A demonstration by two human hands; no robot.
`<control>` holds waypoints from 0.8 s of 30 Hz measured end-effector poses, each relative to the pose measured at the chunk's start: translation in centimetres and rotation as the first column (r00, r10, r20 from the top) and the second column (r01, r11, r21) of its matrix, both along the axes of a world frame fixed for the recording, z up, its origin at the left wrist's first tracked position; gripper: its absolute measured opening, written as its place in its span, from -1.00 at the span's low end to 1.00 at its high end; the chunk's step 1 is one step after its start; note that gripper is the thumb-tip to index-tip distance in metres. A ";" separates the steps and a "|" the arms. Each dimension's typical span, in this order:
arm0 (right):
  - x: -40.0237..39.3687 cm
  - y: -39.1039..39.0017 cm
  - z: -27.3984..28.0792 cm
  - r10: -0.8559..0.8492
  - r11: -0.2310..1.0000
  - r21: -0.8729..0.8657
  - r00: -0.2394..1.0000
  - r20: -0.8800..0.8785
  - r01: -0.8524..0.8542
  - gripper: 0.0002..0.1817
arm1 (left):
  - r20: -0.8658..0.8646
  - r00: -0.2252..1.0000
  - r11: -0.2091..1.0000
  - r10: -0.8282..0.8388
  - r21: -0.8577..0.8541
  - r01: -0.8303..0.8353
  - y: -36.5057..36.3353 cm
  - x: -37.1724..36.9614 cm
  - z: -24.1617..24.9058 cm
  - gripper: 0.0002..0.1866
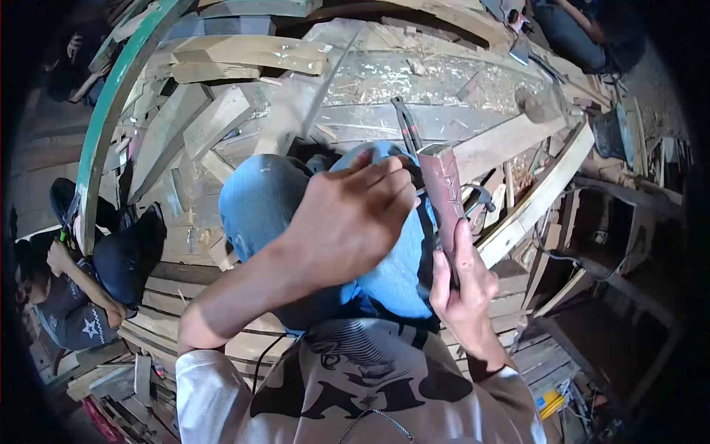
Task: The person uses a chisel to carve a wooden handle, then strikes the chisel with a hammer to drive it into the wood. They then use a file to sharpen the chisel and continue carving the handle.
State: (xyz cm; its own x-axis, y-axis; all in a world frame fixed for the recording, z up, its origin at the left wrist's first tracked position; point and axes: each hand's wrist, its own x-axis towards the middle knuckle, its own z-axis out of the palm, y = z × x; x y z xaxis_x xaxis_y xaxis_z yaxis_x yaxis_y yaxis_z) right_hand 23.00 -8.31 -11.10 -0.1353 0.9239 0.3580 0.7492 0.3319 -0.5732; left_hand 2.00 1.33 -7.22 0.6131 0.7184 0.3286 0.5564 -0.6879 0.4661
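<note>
My right hand [467, 288] grips the lower end of a reddish-brown, worn piece [442, 185], apparently wood, held nearly upright with a pale top end. Close beside it on the left, my left hand [355, 218] is closed, its fingers curled and facing that piece. A thin glint shows by the fingers, but what they hold is hidden. Beyond my knees lie pincers [404, 122] with dark handles marked in red. A hammer head [484, 198] shows just right of the brown piece.
A green-edged beam [111, 111] rises at left, near a seated person [81, 288] working with their hands. Timber offcuts [214, 122] and a pale plank [536, 196] surround me. An axe [521, 52] lies at the upper right, near another person's leg [569, 37].
</note>
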 end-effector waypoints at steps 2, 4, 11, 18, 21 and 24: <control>-0.9 1.9 1.0 0.004 0.999 0.045 1.000 -0.006 -0.004 -0.42 | 0.010 1.000 1.000 -0.007 0.003 0.007 -0.3 0.1 -0.1 -0.65; -1.4 2.8 0.7 -0.001 0.999 0.052 1.000 -0.004 0.001 -0.42 | 0.013 1.000 0.999 -0.015 -0.047 0.015 -0.3 0.2 -0.2 -0.72; 3.7 -2.3 -0.3 -0.098 0.991 -0.095 0.995 -0.027 0.095 -0.45 | -0.004 0.994 0.986 -0.107 -0.126 0.106 1.4 -1.1 0.7 -0.73; 2.6 -1.1 1.1 -0.159 0.983 -0.120 0.975 -0.157 0.141 -0.45 | -0.046 0.998 0.966 0.052 -0.252 -0.062 -0.1 0.6 1.6 -0.78; 1.5 0.0 0.7 -0.104 0.993 -0.075 0.980 -0.169 0.092 -0.48 | 0.020 0.997 0.983 0.071 -0.170 -0.067 -0.4 0.6 0.6 -0.78; 0.4 1.2 1.3 -0.039 0.998 -0.063 0.982 -0.187 0.028 -0.47 | 0.024 0.997 0.989 0.075 -0.128 -0.071 -0.3 0.5 0.5 -0.78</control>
State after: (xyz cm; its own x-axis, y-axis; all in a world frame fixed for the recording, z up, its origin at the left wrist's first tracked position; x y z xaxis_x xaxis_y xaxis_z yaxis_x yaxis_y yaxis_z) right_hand 23.43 -7.15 -9.75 -0.0396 0.9471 0.3185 0.6362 0.2697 -0.7228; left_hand 2.48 0.99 -6.69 0.5492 0.7978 0.2486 0.5881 -0.5803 0.5634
